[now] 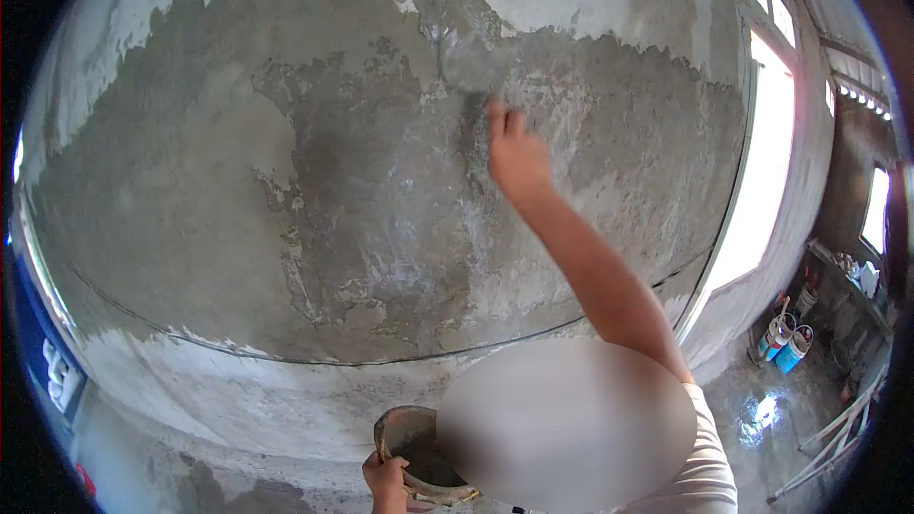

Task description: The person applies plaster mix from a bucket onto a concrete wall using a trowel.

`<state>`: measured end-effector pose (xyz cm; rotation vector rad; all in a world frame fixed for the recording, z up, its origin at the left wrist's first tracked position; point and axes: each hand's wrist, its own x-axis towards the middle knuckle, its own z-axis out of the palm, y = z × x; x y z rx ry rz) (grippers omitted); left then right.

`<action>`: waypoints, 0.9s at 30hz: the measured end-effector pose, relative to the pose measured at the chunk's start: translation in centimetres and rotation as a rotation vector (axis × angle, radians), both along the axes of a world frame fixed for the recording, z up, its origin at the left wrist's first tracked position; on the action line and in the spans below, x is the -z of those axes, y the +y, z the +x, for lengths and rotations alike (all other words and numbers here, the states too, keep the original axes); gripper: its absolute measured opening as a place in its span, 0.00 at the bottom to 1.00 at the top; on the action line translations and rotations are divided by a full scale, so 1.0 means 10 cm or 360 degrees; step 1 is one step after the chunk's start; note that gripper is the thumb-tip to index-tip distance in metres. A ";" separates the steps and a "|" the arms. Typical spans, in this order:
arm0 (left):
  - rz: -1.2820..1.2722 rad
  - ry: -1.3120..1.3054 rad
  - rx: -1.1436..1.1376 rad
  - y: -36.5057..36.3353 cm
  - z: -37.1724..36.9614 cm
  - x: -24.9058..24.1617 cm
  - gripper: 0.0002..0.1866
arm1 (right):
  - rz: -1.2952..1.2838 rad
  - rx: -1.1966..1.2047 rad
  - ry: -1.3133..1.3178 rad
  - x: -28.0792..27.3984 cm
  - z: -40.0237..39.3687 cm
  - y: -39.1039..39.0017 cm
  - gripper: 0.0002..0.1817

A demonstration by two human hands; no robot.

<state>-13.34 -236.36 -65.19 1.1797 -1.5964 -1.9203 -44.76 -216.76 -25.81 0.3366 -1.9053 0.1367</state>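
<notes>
Against the grey, partly plastered wall (371, 181), my right hand (520, 154) is raised with its arm stretched out. Its fingers are bent around something blurred and dark at the wall surface, too unclear to name. Patches of wet and rough plaster surround it. Low in the view, my left hand (385, 482) grips the rim of a round bucket (388, 426), thumb over the edge. Grey material (428, 462) lies inside the bucket. A blurred oval covers the bucket's right side and part of the body.
A dark cable (286, 360) runs across the lower wall. At the right are a bright window opening (762, 171), buckets (792, 350) on a wet floor (752, 428), a ledge with items and a metal frame (833, 443). Something blue (38, 324) stands at the left edge.
</notes>
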 end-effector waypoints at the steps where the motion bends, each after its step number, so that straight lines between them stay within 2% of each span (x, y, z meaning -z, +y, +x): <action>1: -0.0005 0.0000 0.0006 -0.02 0.00 0.03 0.14 | 0.0054 -0.0010 0.0007 0.20 0.01 -0.05 0.41; 3: 0.0015 0.0246 0.0040 -0.04 0.06 0.16 0.14 | 0.0120 -0.0011 -0.0003 0.56 0.14 -0.02 0.41; 4: 0.0024 0.0234 0.0044 -0.03 0.09 0.16 0.14 | 0.0208 -0.0119 0.0021 0.70 0.24 0.05 0.38; 6: 0.0103 0.0266 -0.0020 -0.05 0.11 0.12 0.13 | 0.0295 -0.0223 0.0049 0.73 0.38 0.21 0.36; 8: 0.0130 0.0340 -0.0014 -0.07 0.10 0.26 0.12 | 0.0196 -0.0501 0.0118 0.53 0.54 0.33 0.36; 9: 0.0147 0.0404 -0.0005 -0.09 0.09 0.32 0.12 | 0.0199 -0.0507 0.0130 0.36 0.55 0.30 0.36; 11: 0.0109 0.0314 0.0002 -0.12 0.08 0.37 0.12 | -0.0114 -0.0414 0.0214 -0.12 0.45 0.18 0.37; 14: -0.0012 0.0136 0.0026 -0.10 0.07 0.33 0.13 | -0.0054 -0.0236 0.0258 -0.67 0.25 -0.03 0.38; 17: -0.0056 0.0033 0.0009 -0.08 0.07 0.23 0.13 | 0.0138 -0.0085 0.0137 -0.42 0.04 -0.26 0.38; 21: -0.0057 -0.0058 0.0008 0.00 0.13 -0.05 0.13 | 0.0433 -0.0119 0.0032 0.41 0.24 -0.11 0.39; 22: -0.0023 -0.0086 0.0012 -0.01 0.15 0.08 0.13 | 0.0341 -0.0346 -0.0106 0.54 0.37 0.00 0.41; 23: -0.0025 0.0079 0.0045 -0.08 0.09 0.27 0.14 | 0.0244 -0.0568 -0.0241 0.65 0.48 0.11 0.42; 24: -0.0029 0.0254 0.0077 -0.11 0.06 0.39 0.15 | 0.0271 -0.0564 -0.0260 0.74 0.56 0.23 0.42; 26: 0.0004 0.0226 0.0095 -0.06 0.05 0.21 0.15 | 0.0033 -0.1180 -0.0418 0.89 0.68 0.45 0.41; 27: 0.0004 0.0200 0.0121 -0.04 0.05 0.16 0.15 | 0.0048 -0.1160 -0.0440 0.99 0.76 0.53 0.41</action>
